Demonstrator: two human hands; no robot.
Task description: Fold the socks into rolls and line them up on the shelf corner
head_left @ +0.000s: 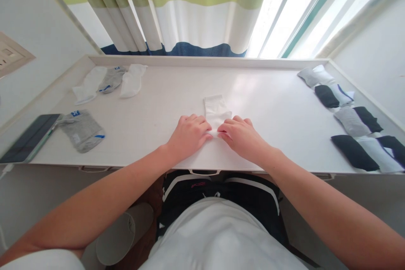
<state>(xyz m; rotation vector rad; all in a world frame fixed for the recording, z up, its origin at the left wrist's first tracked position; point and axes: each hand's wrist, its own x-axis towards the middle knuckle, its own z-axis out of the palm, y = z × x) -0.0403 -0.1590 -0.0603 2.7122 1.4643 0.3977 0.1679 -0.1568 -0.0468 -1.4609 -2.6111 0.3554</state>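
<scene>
A white sock (217,107) lies on the white desktop in front of me, its flat end pointing away toward the window. My left hand (191,135) pinches the left side of the sock's near end, thumb below and fingers on top. On the opposite side, my right hand (238,137) grips the same near end in a like pinch. Between the two thumbs a short, rolled-looking strip of white fabric shows. The fingers cover the rest of that edge.
Loose white and grey socks (110,79) lie at the back left, with a grey pair (81,130) nearer. A phone (30,138) rests at the left edge. Several folded sock bundles (357,120) line the right side. A raised rim (202,61) bounds the desk's back.
</scene>
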